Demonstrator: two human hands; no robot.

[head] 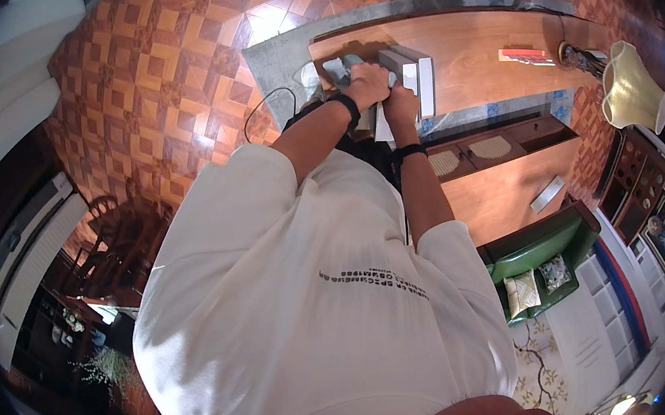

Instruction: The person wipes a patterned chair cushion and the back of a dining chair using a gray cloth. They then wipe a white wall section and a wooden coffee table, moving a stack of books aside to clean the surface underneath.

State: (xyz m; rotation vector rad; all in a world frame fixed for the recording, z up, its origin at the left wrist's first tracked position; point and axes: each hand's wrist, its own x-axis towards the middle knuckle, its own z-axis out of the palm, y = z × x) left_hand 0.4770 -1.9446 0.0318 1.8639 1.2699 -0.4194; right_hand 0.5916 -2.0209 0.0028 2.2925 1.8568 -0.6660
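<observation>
A light grey-blue cloth is bunched over the near left end of a long wooden tabletop. My left hand is closed around the cloth, its wrist in a black band. Just to its right, my right hand grips what looks like the cloth's other end; its fingers are mostly hidden. Thick white-and-grey books or boxes stand right beside my hands, apparently touching the right one. Part of a white item shows below, between my wrists.
A red box and a cream-shaded lamp are farther right. Nearer lies a wooden cabinet with woven panels and a white item on it. Beyond are a green sofa, dark chairs and a thin cable by the grey rug.
</observation>
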